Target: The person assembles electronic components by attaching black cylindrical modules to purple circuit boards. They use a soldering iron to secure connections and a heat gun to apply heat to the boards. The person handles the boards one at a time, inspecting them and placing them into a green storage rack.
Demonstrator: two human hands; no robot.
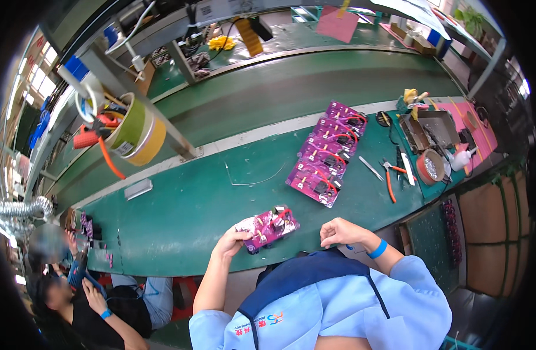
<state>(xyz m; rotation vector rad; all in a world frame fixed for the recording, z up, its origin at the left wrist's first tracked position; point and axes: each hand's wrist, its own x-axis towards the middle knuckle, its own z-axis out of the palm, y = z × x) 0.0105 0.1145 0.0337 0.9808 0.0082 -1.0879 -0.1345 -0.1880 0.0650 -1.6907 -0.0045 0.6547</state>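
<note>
My left hand (234, 238) grips the left end of a purple circuit board (266, 233) over the table's near edge. A red wire arches across the board's right part, and dark round parts stick out underneath. To the right of it, apart from the board, my right hand (339, 232) is closed with its fingers curled in; whether anything small is inside is hidden. A blue band (377, 249) circles my right wrist. Farther back, several similar purple boards (315, 182) with red wires lie in a row on the green table (180, 224).
Orange-handled pliers (390, 182), tweezers (370, 168), a round tin (430, 166) and a grey tray (437, 125) sit at the right. A pale thin wire (253, 184) lies mid-table. A tool bucket (136, 131) hangs at the left; a co-worker (93, 309) sits lower left.
</note>
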